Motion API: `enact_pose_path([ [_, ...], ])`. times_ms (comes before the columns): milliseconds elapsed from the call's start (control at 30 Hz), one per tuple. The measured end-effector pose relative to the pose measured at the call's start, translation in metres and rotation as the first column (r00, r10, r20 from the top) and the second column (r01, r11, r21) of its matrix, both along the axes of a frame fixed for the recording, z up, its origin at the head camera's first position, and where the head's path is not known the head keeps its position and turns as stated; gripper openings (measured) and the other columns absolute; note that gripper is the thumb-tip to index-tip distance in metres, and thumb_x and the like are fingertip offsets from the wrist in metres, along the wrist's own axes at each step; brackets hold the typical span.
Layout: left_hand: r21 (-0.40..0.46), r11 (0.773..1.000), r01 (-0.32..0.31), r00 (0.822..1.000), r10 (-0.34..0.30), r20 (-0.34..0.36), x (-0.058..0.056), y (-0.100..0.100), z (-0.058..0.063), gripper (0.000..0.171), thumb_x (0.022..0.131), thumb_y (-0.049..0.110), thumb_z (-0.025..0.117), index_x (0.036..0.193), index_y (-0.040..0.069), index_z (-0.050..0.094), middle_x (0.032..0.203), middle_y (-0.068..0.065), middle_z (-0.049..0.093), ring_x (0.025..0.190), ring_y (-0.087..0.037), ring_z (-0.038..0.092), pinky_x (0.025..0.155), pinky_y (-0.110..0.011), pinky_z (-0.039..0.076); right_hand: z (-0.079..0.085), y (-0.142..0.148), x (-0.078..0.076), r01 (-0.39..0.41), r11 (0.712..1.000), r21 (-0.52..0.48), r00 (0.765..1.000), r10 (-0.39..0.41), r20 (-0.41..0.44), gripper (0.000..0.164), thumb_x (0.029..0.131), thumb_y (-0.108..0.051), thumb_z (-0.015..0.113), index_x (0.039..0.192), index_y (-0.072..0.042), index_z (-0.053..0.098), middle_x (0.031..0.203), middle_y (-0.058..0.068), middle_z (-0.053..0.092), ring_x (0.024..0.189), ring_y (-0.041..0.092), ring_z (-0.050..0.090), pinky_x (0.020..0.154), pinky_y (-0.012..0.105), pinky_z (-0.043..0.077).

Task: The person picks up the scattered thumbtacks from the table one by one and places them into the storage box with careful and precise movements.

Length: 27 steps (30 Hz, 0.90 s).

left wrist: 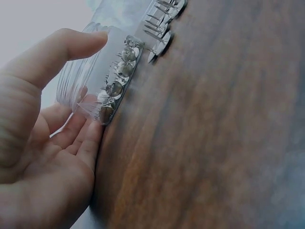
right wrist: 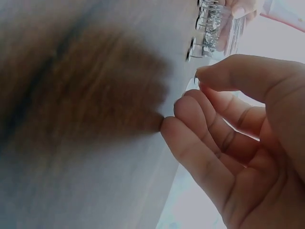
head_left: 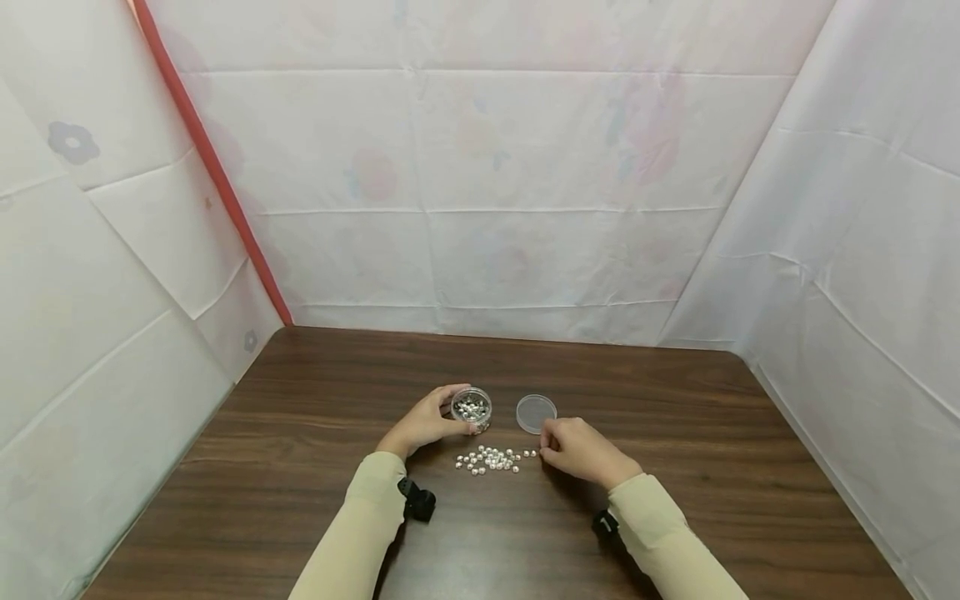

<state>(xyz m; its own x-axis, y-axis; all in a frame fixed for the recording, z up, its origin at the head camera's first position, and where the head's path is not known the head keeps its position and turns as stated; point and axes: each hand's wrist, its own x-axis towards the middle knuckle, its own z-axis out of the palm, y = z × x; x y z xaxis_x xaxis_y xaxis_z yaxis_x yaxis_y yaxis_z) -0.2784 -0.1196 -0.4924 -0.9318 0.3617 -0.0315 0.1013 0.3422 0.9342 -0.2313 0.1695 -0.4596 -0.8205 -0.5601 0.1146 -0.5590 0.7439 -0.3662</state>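
My left hand [head_left: 423, 423] grips a clear round jar [left wrist: 88, 67], thumb on one side and fingers round the other. Silver thumbtacks [head_left: 472, 407] lie inside the jar, which stands on the table. In front of it several loose thumbtacks [head_left: 491, 458] are spread out, and the left wrist view shows some with pins up. At the right end of these tacks, my right hand [head_left: 581, 452] is low over the table. Its thumb and index finger pinch a small thumbtack [right wrist: 195, 78], mostly hidden by the fingertips. The other fingers are bent, close to the tabletop.
A clear round lid [head_left: 536, 413] lies flat on the dark wooden table [head_left: 300, 500], just beyond my right hand. White patterned cloth [head_left: 480, 200] walls off the back and both sides, with a red strip [head_left: 217, 167] at the left corner.
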Motion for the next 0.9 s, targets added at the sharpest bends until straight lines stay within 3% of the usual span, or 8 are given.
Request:
enact_pose_path([
  [333, 0.011, 1.000, -0.007, 1.000, 0.007, 0.006, -0.001, 0.000, -0.002, 0.072, 0.068, 0.032, 0.083, 0.131, 0.026, 0.048, 0.131, -0.002, 0.049, 0.126, -0.024, 0.038, 0.106, -0.050, 0.034, 0.006, 0.003, -0.010, -0.131, 0.989, -0.076, 0.989, 0.135, 0.061, 0.010, 0.086, -0.011, 0.063, 0.080, -0.016, 0.057, 0.067, -0.010, 0.055, 0.057, 0.001, 0.046, 0.051, 0.022, 0.045],
  [400, 0.013, 1.000, 0.000, 1.000, 0.000, 0.007, 0.004, 0.001, 0.005, 0.072, 0.070, 0.029, 0.083, 0.132, 0.023, 0.048, 0.132, -0.006, 0.049, 0.126, -0.026, 0.039, 0.107, -0.050, 0.034, 0.009, 0.001, -0.011, -0.150, 0.985, -0.081, 0.985, 0.155, 0.069, 0.010, 0.087, -0.010, 0.063, 0.081, -0.016, 0.058, 0.067, -0.009, 0.056, 0.058, 0.003, 0.047, 0.052, 0.022, 0.046],
  [567, 0.024, 0.999, 0.041, 0.999, -0.041, 0.013, 0.015, 0.002, 0.025, 0.073, 0.075, 0.021, 0.079, 0.137, 0.012, 0.043, 0.137, -0.016, 0.045, 0.127, -0.031, 0.036, 0.107, -0.051, 0.033, 0.011, -0.005, -0.020, -0.169, 0.979, -0.117, 0.985, 0.172, 0.015, 0.007, 0.086, -0.011, 0.063, 0.082, -0.016, 0.059, 0.068, -0.010, 0.057, 0.059, 0.003, 0.050, 0.052, 0.022, 0.047],
  [667, 0.029, 0.998, 0.058, 0.998, -0.058, 0.015, 0.016, 0.002, 0.027, 0.073, 0.076, 0.020, 0.078, 0.139, 0.011, 0.042, 0.138, -0.016, 0.044, 0.127, -0.031, 0.037, 0.106, -0.051, 0.034, 0.009, -0.009, -0.026, -0.164, 0.973, -0.163, 0.986, 0.160, -0.037, 0.005, 0.089, -0.015, 0.061, 0.084, -0.015, 0.059, 0.070, -0.011, 0.057, 0.060, 0.002, 0.050, 0.052, 0.022, 0.048],
  [900, 0.026, 0.998, 0.053, 0.999, -0.053, 0.010, 0.017, 0.003, 0.027, 0.073, 0.076, 0.019, 0.078, 0.139, 0.011, 0.042, 0.140, -0.017, 0.043, 0.127, -0.032, 0.037, 0.106, -0.051, 0.034, 0.011, -0.021, -0.034, -0.150, 0.962, -0.227, 0.989, 0.141, -0.054, 0.006, 0.092, -0.019, 0.059, 0.087, -0.017, 0.059, 0.071, -0.012, 0.057, 0.060, 0.004, 0.051, 0.052, 0.024, 0.048],
])
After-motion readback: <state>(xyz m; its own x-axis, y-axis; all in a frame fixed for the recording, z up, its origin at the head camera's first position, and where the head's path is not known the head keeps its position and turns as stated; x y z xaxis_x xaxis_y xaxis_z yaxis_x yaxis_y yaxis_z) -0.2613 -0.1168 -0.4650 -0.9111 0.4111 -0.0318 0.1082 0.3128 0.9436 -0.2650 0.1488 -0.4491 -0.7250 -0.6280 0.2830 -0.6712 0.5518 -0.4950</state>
